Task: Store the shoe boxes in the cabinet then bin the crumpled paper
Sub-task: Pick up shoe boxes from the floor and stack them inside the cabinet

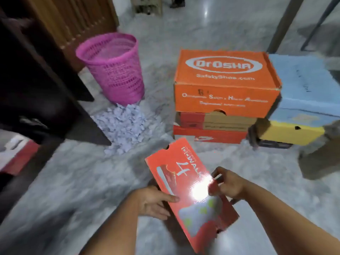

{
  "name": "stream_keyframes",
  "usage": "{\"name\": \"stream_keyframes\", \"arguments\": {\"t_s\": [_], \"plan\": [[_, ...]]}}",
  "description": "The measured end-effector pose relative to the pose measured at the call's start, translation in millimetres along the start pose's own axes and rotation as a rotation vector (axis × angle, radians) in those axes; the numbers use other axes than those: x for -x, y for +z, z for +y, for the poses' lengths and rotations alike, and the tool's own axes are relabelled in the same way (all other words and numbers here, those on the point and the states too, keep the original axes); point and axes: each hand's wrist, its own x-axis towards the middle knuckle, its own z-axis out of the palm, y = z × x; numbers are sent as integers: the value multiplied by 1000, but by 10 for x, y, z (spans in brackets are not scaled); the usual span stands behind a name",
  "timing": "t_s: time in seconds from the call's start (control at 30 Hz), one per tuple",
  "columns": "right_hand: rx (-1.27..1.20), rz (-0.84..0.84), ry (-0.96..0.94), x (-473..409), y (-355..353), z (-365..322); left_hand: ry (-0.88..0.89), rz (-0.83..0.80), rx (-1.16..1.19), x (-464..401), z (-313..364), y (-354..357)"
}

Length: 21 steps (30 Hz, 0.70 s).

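Observation:
I hold a red shoe box (181, 173) tilted above the floor at bottom centre. My left hand (153, 202) grips its left edge with the thumb on the lid. My right hand (227, 184) grips its right edge. An orange shoe box (225, 83) tops a stack of a brown-and-red box (215, 120) and a red box (207, 136). To the right, a light blue box (303, 85) sits on a yellow box (288, 132). A heap of crumpled white paper (125, 124) lies on the floor before a pink mesh bin (114, 69). The dark wooden cabinet (33, 74) stands at left.
Another red-and-white box (16, 155) lies low at the left edge by the cabinet. A wooden door (77, 19) stands behind the bin. Metal furniture legs (283, 26) rise at the top right. The floor is grey marbled tile (82, 181).

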Motion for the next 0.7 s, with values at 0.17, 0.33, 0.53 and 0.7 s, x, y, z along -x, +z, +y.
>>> {"name": "stream_keyframes", "arguments": {"t_s": [0.17,0.33,0.53,0.7], "plan": [[245,-285,-210,-209,1000,-1312,-12,136,304,602,-1058,-1101],[256,-491,-557,-283,1945,-2314,120,335,551,1061,-1799,-1970],[223,-292,-854,-552,2740,-3650,514,846,815,1469,-1931,-2888],[175,-23,-934,-681,3291,-4808,795,1159,1017,1559,-1674,-3709]]}}
